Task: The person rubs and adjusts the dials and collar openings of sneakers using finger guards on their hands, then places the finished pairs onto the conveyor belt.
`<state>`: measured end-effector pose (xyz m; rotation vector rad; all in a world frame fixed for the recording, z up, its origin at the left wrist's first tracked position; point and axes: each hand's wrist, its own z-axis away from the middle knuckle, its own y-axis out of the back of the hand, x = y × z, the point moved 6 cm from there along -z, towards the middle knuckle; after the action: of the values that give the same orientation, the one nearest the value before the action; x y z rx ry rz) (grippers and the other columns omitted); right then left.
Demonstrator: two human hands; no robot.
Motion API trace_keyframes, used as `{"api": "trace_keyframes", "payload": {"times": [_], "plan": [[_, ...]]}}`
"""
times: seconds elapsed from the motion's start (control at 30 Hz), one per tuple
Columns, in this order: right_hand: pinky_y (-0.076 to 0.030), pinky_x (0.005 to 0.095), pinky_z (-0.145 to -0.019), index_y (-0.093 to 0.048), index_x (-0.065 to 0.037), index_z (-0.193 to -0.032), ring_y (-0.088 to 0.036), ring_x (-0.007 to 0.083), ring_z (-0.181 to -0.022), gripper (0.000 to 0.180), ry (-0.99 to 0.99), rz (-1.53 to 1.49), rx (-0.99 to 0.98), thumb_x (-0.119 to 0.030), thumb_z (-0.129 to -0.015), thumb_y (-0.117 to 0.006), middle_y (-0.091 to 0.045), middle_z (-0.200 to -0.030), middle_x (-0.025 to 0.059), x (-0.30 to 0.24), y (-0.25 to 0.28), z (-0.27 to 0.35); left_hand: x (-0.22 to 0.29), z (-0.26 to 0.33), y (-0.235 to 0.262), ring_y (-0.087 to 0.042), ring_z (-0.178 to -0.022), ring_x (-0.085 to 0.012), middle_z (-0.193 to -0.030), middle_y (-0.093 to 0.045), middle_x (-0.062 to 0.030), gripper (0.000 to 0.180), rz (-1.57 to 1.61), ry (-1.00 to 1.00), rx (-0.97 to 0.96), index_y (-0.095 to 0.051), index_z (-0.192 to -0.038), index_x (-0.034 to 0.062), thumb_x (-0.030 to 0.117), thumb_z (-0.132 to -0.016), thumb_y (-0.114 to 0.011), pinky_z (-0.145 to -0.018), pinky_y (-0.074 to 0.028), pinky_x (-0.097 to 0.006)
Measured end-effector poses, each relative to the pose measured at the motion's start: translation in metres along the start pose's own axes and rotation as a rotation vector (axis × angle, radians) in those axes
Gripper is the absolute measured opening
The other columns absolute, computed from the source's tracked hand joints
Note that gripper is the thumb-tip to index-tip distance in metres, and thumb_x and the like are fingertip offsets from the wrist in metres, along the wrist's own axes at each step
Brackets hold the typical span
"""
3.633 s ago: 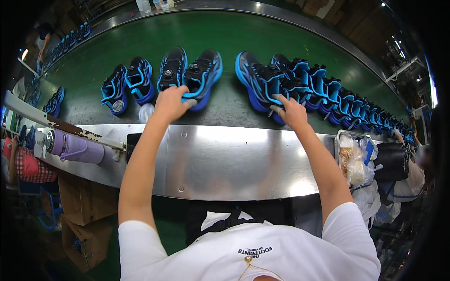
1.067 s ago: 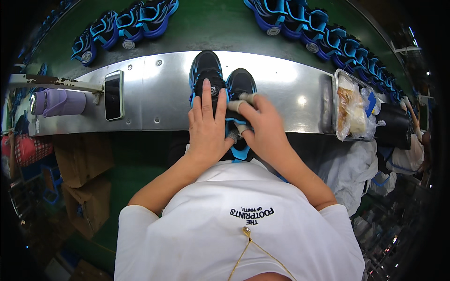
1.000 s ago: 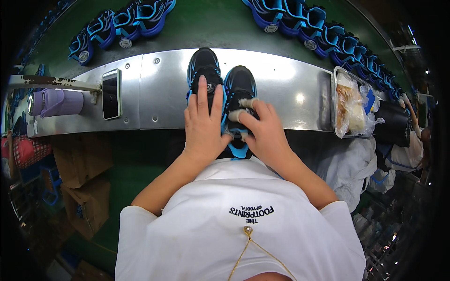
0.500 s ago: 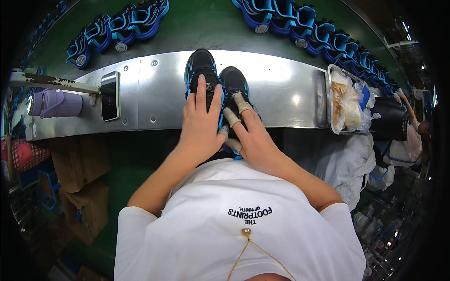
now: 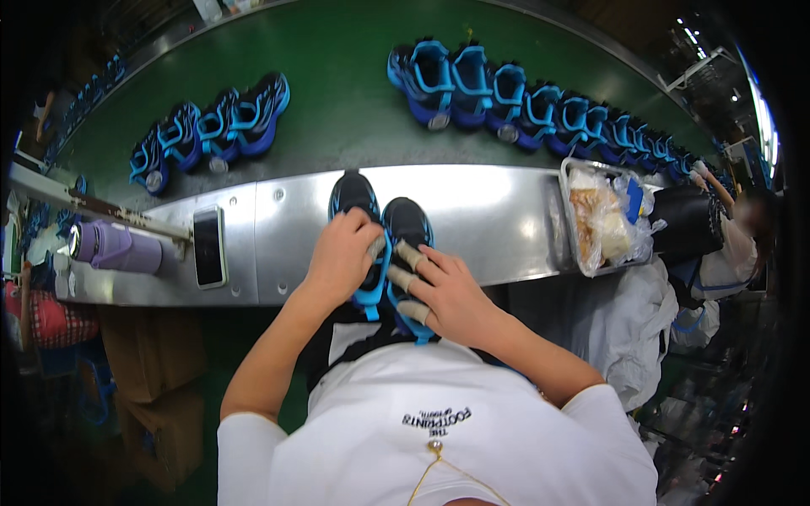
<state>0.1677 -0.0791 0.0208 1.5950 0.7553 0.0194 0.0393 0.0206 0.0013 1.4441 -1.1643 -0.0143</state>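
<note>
A pair of black sneakers with blue trim lies side by side on the metal ledge, toes pointing away from me. Over the left sneaker (image 5: pixel 351 192) my left hand (image 5: pixel 339 260) is closed, fingers bent at its tongue and thumb along the inner collar. My right hand (image 5: pixel 456 295) grips the right sneaker (image 5: pixel 407 221) from its right side, its taped fingers bent over the collar. Beige wraps cover several of those fingertips and the left thumb. Exactly what the fingertips pinch inside the shoes is hidden.
Rows of similar sneakers (image 5: pixel 540 110) stand on the green belt (image 5: pixel 337 101) beyond the metal ledge (image 5: pixel 489 236). A phone (image 5: pixel 209 247) and a purple bottle (image 5: pixel 126 249) are at left. At right sits a metal tray (image 5: pixel 596 271) of bagged items; another person (image 5: pixel 734 244) is farther right.
My left fingers, stretched flat on the left sneaker before, are now bent in at its tongue. The right hand has shifted toward the collar. The whole view has tilted, showing more of the belt.
</note>
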Motion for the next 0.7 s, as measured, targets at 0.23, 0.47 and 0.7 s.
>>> {"api": "trace_keyframes", "payload": {"times": [0.23, 0.47, 0.7], "plan": [[-0.044, 0.0378, -0.090, -0.067, -0.009, -0.108, -0.054, 0.0309, -0.100, 0.026, -0.092, -0.449, -0.083, -0.007, -0.083, -0.065, -0.063, -0.106, 0.0075, 0.025, 0.016, -0.016, 0.007, -0.009, -0.010, -0.054, -0.091, -0.0333, -0.097, -0.056, -0.0119, 0.017, -0.186, -0.025, -0.174, -0.066, -0.087, 0.0039, 0.001, -0.071, -0.061, -0.078, -0.048, -0.042], [-0.043, 0.0395, -0.088, -0.068, -0.008, -0.102, -0.053, 0.0314, -0.097, 0.025, -0.067, -0.600, 0.054, -0.005, -0.077, -0.069, -0.061, -0.096, 0.0090, 0.050, 0.004, -0.010, -0.003, 0.003, -0.002, -0.052, -0.074, -0.0247, -0.086, -0.051, -0.0086, 0.033, 0.075, 0.239, 0.268, -0.067, -0.099, 0.0042, -0.004, -0.068, -0.059, -0.066, -0.044, -0.032], [-0.042, 0.0393, -0.090, -0.061, -0.006, -0.120, -0.053, 0.0315, -0.100, 0.043, -0.086, -0.685, 0.002, -0.008, -0.078, -0.070, -0.057, -0.099, 0.0126, 0.058, 0.005, -0.010, -0.019, 0.002, -0.010, -0.046, -0.066, -0.0159, -0.084, -0.053, -0.0047, 0.033, 0.554, 0.459, 0.079, -0.067, -0.101, 0.0053, -0.005, -0.070, -0.060, -0.060, -0.040, -0.028]]}}
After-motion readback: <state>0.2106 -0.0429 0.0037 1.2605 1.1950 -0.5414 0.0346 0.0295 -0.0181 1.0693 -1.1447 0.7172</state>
